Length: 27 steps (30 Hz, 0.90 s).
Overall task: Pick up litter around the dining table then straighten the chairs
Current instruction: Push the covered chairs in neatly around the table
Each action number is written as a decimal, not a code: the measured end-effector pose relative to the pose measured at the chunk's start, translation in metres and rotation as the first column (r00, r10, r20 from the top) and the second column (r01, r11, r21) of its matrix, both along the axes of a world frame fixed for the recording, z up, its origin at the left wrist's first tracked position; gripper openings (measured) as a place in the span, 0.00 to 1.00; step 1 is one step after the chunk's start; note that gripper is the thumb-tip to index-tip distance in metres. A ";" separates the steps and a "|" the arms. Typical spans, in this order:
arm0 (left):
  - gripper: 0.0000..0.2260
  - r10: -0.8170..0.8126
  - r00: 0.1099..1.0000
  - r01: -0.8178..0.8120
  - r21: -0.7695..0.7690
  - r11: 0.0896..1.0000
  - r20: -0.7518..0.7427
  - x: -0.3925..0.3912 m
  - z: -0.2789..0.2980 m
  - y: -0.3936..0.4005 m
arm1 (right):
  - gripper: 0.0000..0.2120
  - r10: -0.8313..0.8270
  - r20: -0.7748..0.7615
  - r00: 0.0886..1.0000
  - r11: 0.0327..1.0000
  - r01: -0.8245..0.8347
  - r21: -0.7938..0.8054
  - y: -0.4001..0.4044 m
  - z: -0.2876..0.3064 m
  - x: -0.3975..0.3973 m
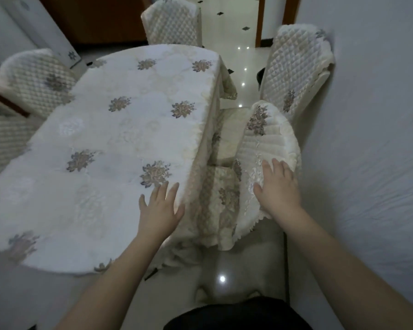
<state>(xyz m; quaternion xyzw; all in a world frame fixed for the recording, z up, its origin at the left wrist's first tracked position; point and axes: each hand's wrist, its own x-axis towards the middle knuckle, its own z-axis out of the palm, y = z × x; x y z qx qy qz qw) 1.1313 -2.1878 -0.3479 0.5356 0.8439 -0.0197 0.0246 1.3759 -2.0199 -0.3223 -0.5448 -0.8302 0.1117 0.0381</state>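
The dining table [110, 144] wears a cream cloth with grey flower prints. A chair [270, 144] in a quilted cream cover stands at the table's right side, its seat partly under the cloth. My right hand [278, 186] lies with straight fingers on the top of this chair's backrest. My left hand [161, 206] is spread flat on the table's near right corner. I see no litter on the table or on the visible floor.
A second covered chair [296, 67] stands farther along the white wall [367, 139] on the right. Another chair [173, 22] is at the far end, two more [34, 79] on the left. Glossy tiled floor [241, 67] runs between table and wall.
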 end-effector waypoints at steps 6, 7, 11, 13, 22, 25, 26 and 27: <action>0.28 0.163 0.986 -0.164 0.027 0.986 0.018 -0.030 0.010 -0.065 | 0.30 0.217 0.007 0.976 0.976 -0.217 0.005 -0.044 0.004 -0.060; 0.29 0.191 0.981 -0.192 0.032 0.981 0.025 -0.037 0.010 -0.080 | 0.30 0.251 0.011 0.968 0.968 -0.251 -0.007 -0.055 0.005 -0.072; 0.34 0.286 0.957 -0.289 0.049 0.956 0.053 -0.070 0.016 -0.144 | 0.30 0.395 0.016 0.919 0.919 -0.395 0.001 -0.105 0.005 -0.129; 0.35 0.332 0.939 -0.338 0.066 0.939 0.088 -0.086 0.021 -0.183 | 0.30 0.471 0.016 0.882 0.882 -0.471 -0.002 -0.137 0.003 -0.162; 0.34 0.577 0.810 -0.585 0.081 0.807 0.104 -0.177 0.036 -0.382 | 0.29 0.733 -0.035 0.679 0.680 -0.733 0.029 -0.309 -0.005 -0.305; 0.34 0.647 0.756 -0.655 0.084 0.751 0.100 -0.193 0.038 -0.436 | 0.28 0.801 -0.054 0.596 0.598 -0.798 0.068 -0.353 -0.006 -0.343; 0.34 0.671 0.734 -0.679 0.081 0.730 0.106 -0.197 0.038 -0.450 | 0.28 0.818 -0.052 0.573 0.575 -0.814 0.080 -0.364 -0.006 -0.355; 0.35 0.688 0.717 -0.697 0.083 0.712 0.110 -0.201 0.037 -0.462 | 0.28 0.832 -0.048 0.552 0.554 -0.827 0.094 -0.373 -0.005 -0.367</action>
